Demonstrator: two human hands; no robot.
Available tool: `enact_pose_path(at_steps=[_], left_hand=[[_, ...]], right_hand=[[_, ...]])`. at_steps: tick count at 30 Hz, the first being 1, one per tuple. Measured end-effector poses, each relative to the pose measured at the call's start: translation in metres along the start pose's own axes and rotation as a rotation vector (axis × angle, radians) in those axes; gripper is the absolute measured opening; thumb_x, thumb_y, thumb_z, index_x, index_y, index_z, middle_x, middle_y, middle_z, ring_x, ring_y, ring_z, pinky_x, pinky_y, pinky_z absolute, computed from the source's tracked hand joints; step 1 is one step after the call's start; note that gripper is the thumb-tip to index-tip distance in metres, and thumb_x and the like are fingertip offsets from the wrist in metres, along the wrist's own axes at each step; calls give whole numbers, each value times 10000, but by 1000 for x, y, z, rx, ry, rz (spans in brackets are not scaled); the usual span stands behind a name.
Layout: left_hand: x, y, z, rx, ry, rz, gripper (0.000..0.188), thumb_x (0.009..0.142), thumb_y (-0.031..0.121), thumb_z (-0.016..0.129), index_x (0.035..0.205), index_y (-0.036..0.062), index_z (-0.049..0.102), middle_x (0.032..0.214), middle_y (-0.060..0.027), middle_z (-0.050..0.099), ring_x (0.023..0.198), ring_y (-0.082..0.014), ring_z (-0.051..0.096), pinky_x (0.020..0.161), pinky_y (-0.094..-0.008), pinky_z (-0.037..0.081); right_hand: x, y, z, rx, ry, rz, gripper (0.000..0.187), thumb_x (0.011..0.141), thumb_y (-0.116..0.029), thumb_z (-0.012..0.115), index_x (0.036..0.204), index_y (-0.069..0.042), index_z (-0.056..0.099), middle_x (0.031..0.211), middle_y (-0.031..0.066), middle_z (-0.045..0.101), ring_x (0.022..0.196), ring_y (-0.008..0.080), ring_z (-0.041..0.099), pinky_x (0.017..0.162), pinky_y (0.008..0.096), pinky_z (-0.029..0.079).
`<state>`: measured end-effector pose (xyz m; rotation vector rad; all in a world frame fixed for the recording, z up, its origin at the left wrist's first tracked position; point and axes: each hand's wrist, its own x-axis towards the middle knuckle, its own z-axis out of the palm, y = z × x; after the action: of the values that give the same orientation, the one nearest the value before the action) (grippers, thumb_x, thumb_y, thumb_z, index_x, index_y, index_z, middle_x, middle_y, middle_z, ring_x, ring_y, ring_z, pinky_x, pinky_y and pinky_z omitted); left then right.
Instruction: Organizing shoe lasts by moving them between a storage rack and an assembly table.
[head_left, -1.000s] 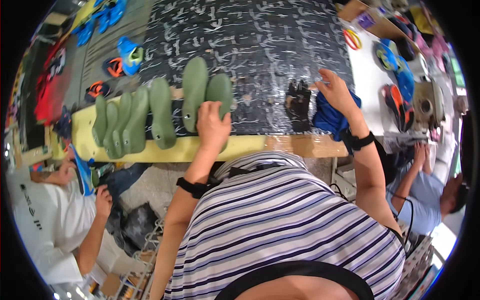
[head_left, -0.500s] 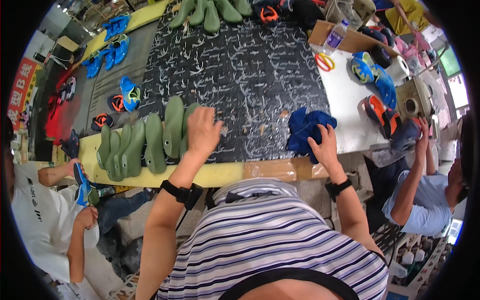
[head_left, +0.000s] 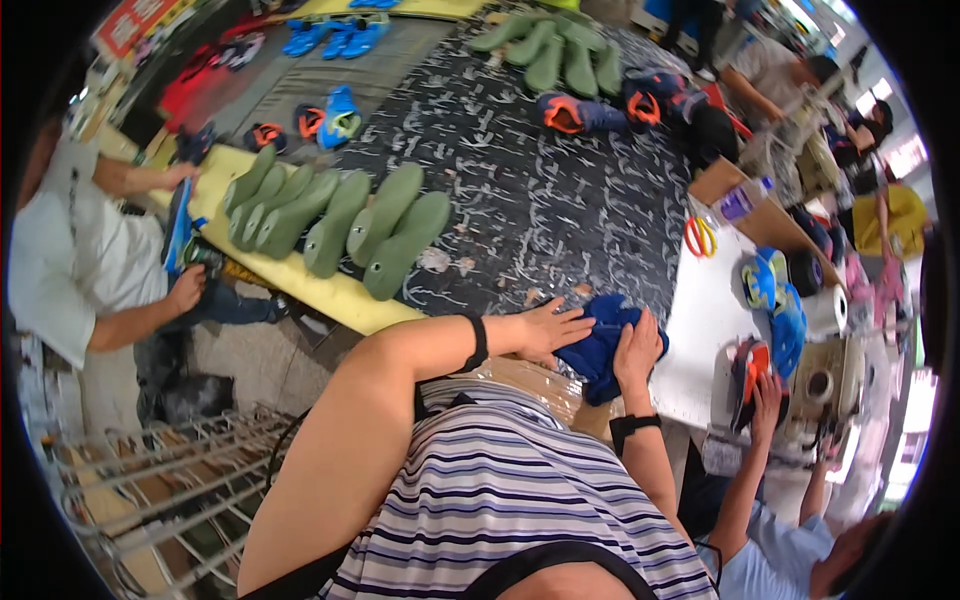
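A crumpled piece of dark blue fabric lies at the near edge of the bench, in front of my body. From the left, my left hand reaches it with fingers stretched and spread; their tips touch its left side. My right hand rests flat on the fabric's right part, fingers extended and close together. Nothing shows gripped in either hand. Part of the fabric is hidden under my right hand. Left of my hands, several green shoe lasts lie in a row along the bench edge.
More green lasts and dark shoes with orange linings sit at the far side. Right, on a white tabletop, are red-and-yellow scissors, a bottle and blue shoes. Co-workers handle shoes on both sides.
My left hand has left the green lasts and come right to the blue fabric. The fabric now sits between both hands. The view has turned to the left.
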<state>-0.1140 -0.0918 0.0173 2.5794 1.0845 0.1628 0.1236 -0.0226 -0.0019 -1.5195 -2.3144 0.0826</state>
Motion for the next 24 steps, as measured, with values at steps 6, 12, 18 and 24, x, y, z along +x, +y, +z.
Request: enact_pose_path(at_steps=[6, 12, 18, 24], left_hand=[[-119, 19, -29, -157, 287, -462, 486, 783, 283, 681, 1174, 12, 578, 1436, -201, 324, 1321, -375, 311, 1015, -497, 318], [-244, 131, -6, -446, 755, -1154, 413, 802, 224, 648, 1140, -5, 583, 1168, -203, 563, 1095, -360, 542, 929, -412, 444], [-337, 272, 59, -598, 741, -1542, 413, 824, 272, 633, 1134, 5, 580, 1129, -205, 573, 1038, -391, 549, 880, -446, 453], [-371, 439, 126, -535, 961, -1893, 440, 822, 292, 634, 1153, 7, 578, 1068, -203, 595, 1003, -394, 561, 860, -465, 448]], right_hand=[[4, -5, 0, -20, -44, -16, 475, 939, -220, 446, 1345, 20, 389, 1315, 202, 482, 1241, 332, 430, 1021, 458, 296], [7, -21, -10, 26, -22, -61, 416, 894, -223, 539, 1209, 49, 536, 1147, 262, 593, 1020, 401, 585, 905, 439, 447], [22, -64, -4, 216, 66, -459, 454, 951, -249, 498, 1266, 75, 458, 1235, 288, 509, 1149, 422, 486, 977, 462, 391], [-109, -290, -30, 638, -804, -989, 373, 942, -86, 486, 1290, 41, 439, 1206, 219, 565, 1092, 310, 561, 953, 368, 423]])
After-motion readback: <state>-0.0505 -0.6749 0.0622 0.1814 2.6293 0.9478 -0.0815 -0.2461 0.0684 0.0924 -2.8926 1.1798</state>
